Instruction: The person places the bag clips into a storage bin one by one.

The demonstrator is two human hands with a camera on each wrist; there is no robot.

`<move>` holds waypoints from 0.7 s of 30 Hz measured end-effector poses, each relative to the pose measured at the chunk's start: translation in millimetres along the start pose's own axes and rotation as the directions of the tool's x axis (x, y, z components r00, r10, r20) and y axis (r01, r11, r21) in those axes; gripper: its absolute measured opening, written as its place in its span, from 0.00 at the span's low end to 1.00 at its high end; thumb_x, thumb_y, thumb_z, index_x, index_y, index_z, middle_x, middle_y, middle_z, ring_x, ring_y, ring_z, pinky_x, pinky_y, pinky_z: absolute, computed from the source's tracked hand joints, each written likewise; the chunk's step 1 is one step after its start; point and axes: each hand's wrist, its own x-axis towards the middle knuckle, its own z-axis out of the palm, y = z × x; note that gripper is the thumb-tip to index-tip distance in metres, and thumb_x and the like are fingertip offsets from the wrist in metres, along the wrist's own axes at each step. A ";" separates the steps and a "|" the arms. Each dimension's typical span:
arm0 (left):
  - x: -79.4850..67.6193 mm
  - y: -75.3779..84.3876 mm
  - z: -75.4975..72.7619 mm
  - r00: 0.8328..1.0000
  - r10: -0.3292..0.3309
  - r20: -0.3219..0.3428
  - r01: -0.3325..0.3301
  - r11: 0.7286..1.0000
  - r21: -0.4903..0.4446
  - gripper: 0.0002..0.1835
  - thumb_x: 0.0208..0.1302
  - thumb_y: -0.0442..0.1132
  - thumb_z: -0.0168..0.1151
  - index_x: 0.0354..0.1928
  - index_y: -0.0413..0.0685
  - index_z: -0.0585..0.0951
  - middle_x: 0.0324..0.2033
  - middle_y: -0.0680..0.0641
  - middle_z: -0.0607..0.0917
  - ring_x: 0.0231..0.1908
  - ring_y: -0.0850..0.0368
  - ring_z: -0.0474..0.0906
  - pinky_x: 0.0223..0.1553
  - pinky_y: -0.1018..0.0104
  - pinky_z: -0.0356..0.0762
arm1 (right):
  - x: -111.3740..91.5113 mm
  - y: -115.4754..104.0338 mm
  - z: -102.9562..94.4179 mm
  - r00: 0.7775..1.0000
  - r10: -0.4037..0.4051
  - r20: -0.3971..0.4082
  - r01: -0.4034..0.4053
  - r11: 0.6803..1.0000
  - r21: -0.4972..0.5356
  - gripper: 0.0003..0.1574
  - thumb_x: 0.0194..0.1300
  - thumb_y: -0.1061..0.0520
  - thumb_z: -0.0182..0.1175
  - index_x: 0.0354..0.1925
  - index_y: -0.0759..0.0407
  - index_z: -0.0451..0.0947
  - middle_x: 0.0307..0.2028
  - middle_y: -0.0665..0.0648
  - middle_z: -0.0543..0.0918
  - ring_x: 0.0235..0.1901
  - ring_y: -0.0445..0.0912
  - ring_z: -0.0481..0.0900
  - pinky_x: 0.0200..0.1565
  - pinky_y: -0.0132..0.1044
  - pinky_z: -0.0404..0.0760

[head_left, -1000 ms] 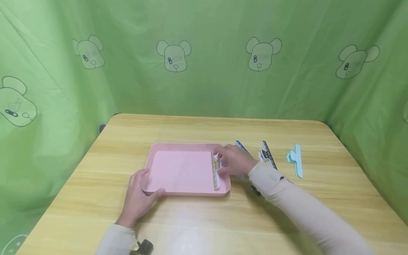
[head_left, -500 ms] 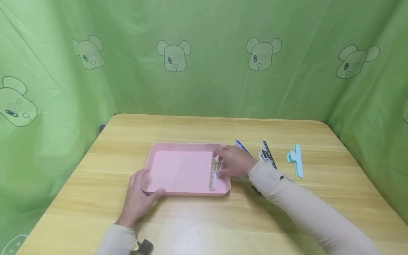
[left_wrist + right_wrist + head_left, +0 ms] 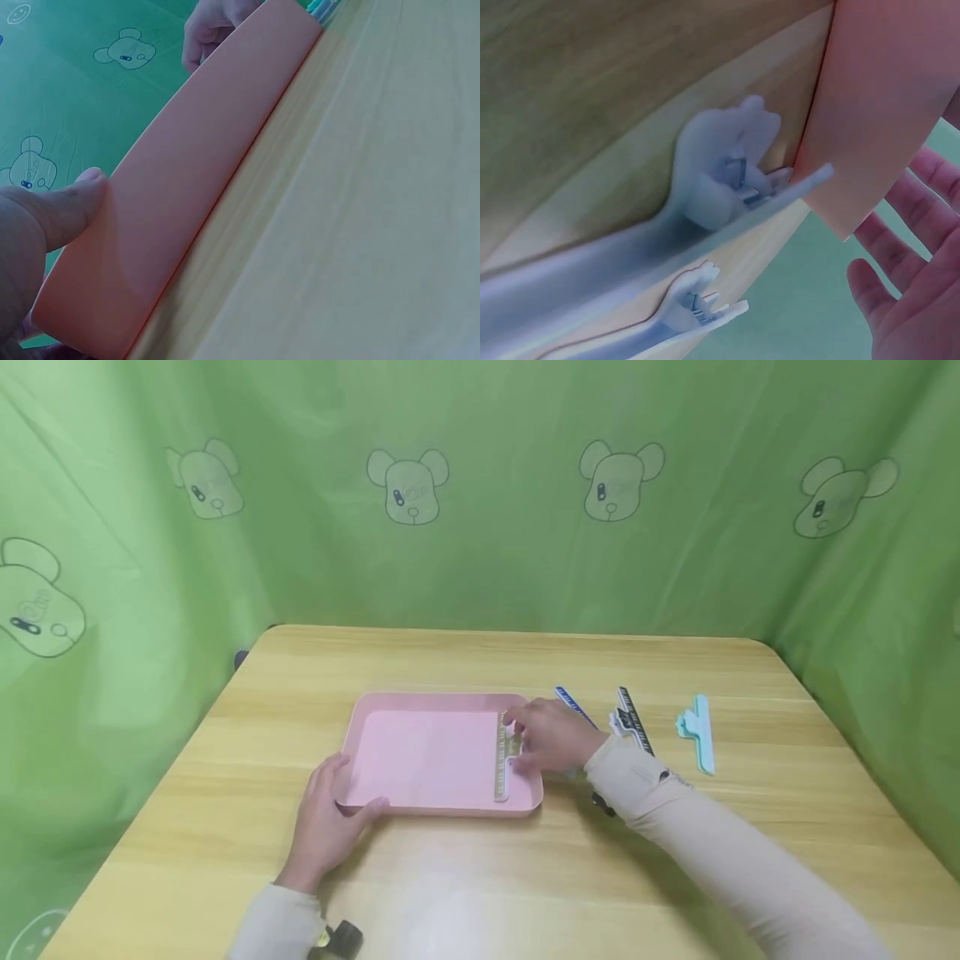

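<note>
In the head view a shallow pink tray point(image 3: 431, 760) sits on the table. My left hand point(image 3: 322, 827) grips its near left corner, the thumb against the front wall and the fingers at the left side. My right hand point(image 3: 555, 735) reaches over the right rim and pinches the handle of a clip with a gold ruler-marked strip point(image 3: 501, 772). That clip lies lengthwise along the tray's right end. In the right wrist view the tray wall point(image 3: 885, 97) hides the clip and part of the right hand's fingers point(image 3: 885, 247).
Right of the tray lie a blue-strip clip point(image 3: 573, 706), partly behind the right hand, a black-strip clip point(image 3: 633, 722) and a mint clip point(image 3: 701, 735). The right wrist view shows a pale clip point(image 3: 705, 187) close beside the tray. Green curtain point(image 3: 480, 560) surrounds the table point(image 3: 420, 660).
The gold-strip clip has tipped so its strip lies flatter, its near end shifting slightly left. Both hands stay nearly where they were. The head view has shifted slightly.
</note>
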 end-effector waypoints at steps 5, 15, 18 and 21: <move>1.5 0.7 1.3 1.000 -0.024 0.013 0.024 1.000 0.008 0.48 0.53 0.53 0.73 0.70 0.41 0.60 0.71 0.36 0.57 0.68 0.34 0.55 0.68 0.40 0.54 | -0.3 1.1 -2.8 1.000 -0.009 0.018 0.009 1.000 0.015 0.38 0.48 0.45 0.76 0.55 0.57 0.76 0.40 0.52 0.84 0.36 0.44 0.77 0.46 0.43 0.78; 2.3 2.0 4.0 1.000 -0.001 0.000 0.001 1.000 0.010 0.47 0.54 0.51 0.73 0.69 0.40 0.60 0.70 0.35 0.57 0.67 0.33 0.56 0.67 0.40 0.55 | 0.4 2.7 -3.4 1.000 -0.018 0.013 0.018 1.000 -0.012 0.38 0.47 0.46 0.76 0.54 0.58 0.76 0.40 0.53 0.84 0.37 0.46 0.78 0.46 0.44 0.79; 1.8 2.0 4.0 1.000 0.004 -0.002 -0.004 1.000 0.011 0.47 0.54 0.50 0.73 0.69 0.40 0.60 0.70 0.35 0.58 0.67 0.33 0.56 0.67 0.40 0.55 | 1.0 2.4 -3.1 1.000 -0.011 0.024 0.012 1.000 -0.003 0.37 0.48 0.46 0.75 0.54 0.58 0.77 0.41 0.53 0.84 0.36 0.45 0.78 0.47 0.44 0.79; 1.5 1.3 4.3 1.000 0.009 -0.002 -0.009 1.000 0.012 0.47 0.54 0.50 0.73 0.69 0.40 0.60 0.70 0.35 0.58 0.68 0.33 0.56 0.67 0.40 0.55 | 1.4 1.6 -2.8 0.999 -0.006 0.038 0.006 1.000 0.000 0.36 0.49 0.46 0.75 0.54 0.57 0.77 0.41 0.53 0.84 0.36 0.43 0.78 0.47 0.45 0.78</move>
